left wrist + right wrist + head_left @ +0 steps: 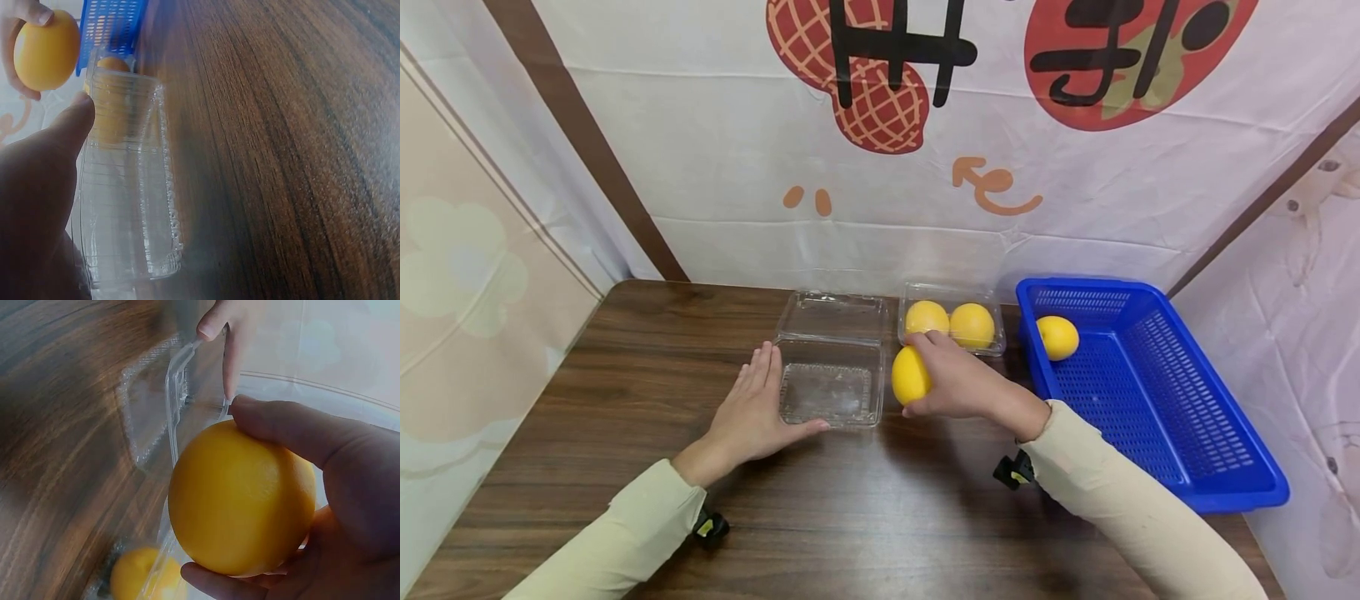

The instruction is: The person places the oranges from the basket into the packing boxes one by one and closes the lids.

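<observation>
My right hand (958, 379) grips an orange (911, 377) just right of an open clear plastic clamshell box (831, 392); in the right wrist view the thumb and fingers curl round the orange (244, 500). With fingers straight and thumb spread, my left hand (752, 412) touches the near left corner of that box, whose lid (835, 317) lies folded back toward the wall. The left wrist view shows the left thumb (78, 119) along the box rim. Behind the right hand stands a second clear box (952, 293) holding two oranges (972, 325), partly covered by the hand.
A blue perforated basket (1150, 392) stands at the right, with one orange (1058, 337) in its far left corner. The dark wood table (662, 358) meets a printed cloth wall (722, 242) at the back.
</observation>
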`<state>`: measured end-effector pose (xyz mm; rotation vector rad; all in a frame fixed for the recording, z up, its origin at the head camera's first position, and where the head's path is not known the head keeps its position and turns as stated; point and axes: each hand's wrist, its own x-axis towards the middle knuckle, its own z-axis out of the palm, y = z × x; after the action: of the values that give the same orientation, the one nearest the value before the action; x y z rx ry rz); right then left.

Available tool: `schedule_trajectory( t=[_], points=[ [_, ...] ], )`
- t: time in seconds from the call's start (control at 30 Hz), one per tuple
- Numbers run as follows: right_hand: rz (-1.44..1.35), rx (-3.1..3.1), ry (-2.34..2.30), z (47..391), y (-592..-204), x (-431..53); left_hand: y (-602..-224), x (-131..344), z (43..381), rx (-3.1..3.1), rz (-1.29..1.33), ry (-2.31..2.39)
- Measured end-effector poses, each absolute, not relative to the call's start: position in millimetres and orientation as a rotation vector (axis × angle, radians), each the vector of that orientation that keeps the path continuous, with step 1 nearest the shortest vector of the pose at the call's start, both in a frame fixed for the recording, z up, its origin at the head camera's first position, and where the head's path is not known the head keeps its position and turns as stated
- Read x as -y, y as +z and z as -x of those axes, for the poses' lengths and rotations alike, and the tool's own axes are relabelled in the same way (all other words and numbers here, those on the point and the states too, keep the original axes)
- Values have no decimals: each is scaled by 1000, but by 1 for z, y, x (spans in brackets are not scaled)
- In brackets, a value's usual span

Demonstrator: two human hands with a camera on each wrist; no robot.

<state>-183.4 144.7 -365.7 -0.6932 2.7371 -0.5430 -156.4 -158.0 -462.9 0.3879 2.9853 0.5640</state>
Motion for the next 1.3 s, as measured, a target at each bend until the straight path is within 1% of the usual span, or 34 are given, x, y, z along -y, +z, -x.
schedule_trajectory(
  t=[0.8, 1.3],
  points=[
    [744, -2724, -567, 189, -370, -115, -463, 159, 156, -2978, -388, 573],
    [780, -2674, -585, 197, -381, -102, -462, 157, 156, -2983, -396, 580]
  ],
)
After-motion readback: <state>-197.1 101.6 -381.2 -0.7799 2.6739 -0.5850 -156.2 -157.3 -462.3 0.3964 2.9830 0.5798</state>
